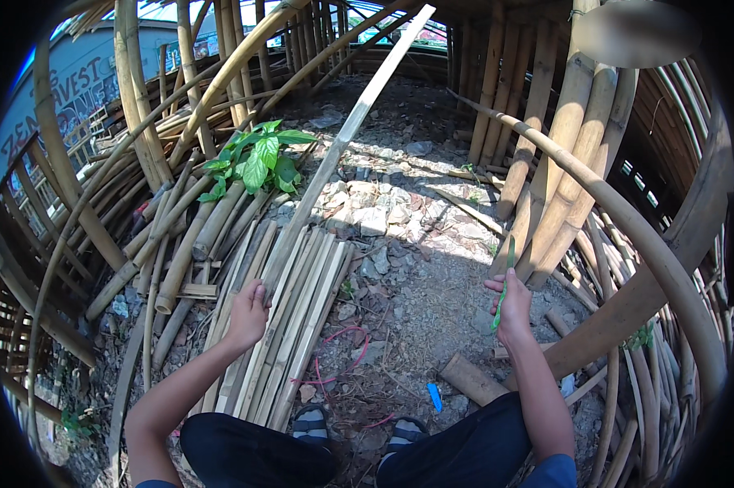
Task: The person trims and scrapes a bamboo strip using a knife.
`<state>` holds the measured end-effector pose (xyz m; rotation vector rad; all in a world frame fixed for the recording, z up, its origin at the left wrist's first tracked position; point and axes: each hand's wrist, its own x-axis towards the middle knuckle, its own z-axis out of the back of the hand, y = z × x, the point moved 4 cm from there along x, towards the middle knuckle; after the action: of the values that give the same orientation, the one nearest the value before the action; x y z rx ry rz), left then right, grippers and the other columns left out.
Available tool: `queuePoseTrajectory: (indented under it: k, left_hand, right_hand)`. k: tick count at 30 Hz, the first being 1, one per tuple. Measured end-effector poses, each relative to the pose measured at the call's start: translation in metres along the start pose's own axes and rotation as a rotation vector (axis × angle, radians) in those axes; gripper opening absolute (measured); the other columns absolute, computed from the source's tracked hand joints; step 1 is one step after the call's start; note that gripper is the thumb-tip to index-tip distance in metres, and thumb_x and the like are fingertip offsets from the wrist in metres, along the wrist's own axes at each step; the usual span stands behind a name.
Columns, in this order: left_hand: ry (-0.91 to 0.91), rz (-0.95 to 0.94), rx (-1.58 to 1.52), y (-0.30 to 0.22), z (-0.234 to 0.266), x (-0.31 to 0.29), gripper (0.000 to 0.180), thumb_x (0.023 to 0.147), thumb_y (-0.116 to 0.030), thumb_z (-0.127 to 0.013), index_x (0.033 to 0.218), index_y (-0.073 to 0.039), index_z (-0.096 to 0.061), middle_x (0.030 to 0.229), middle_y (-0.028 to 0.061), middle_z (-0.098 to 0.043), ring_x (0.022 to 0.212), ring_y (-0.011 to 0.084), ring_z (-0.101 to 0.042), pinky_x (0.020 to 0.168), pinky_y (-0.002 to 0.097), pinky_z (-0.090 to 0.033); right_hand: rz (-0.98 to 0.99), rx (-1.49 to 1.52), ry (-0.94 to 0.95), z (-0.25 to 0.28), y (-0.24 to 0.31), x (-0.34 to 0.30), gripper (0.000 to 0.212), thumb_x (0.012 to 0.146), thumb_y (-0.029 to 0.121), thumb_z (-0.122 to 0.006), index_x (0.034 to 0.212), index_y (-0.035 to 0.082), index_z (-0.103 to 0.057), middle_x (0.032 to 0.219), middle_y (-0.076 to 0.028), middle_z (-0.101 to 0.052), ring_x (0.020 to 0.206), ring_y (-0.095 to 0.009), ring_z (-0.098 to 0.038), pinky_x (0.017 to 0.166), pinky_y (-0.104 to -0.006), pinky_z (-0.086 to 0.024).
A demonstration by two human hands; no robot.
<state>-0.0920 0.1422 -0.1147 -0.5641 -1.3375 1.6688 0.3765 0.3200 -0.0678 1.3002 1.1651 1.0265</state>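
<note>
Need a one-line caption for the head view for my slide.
Left hand grips a long bamboo slat over a pile of slats; right hand holds a green tool.

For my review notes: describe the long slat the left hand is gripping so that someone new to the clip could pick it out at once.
Start at the bundle of split bamboo strips lying on the stony ground in front of the person's knees. The left hand grips one long bamboo slat above that bundle. Unlike the flat-lying strips, it rises diagonally up and to the right, pale and sunlit, reaching the roof poles.
</note>
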Motion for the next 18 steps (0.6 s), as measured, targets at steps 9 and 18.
queuePoseTrajectory:
  k: [9,18]
  left_hand:
    - [0.148,-0.062,0.244,-0.002,0.034,-0.043,0.031,0.111,-0.022,-0.040,0.092,-0.003,-0.056,0.072,0.0012,-0.057,0.055,0.0068,-0.049,0.051,0.0256,-0.041]
    - [0.387,0.143,0.260,0.002,0.051,-0.091,0.027,0.110,-0.015,-0.040,0.098,-0.001,-0.060,0.075,0.0043,-0.064,0.058,0.0092,-0.056,0.057,0.0270,-0.047]
  right_hand:
    - [0.137,0.108,0.016,-0.008,0.034,-0.025,0.055,0.105,0.052,-0.046,0.107,-0.001,-0.059,0.066,-0.002,-0.052,0.046,-0.005,-0.039,0.040,-0.0219,-0.031]
    - [0.128,0.266,0.068,-0.014,0.014,0.005,0.042,0.099,0.041,-0.066,0.105,0.000,-0.064,0.060,0.006,-0.038,0.047,-0.004,-0.035,0.041,-0.0229,-0.029]
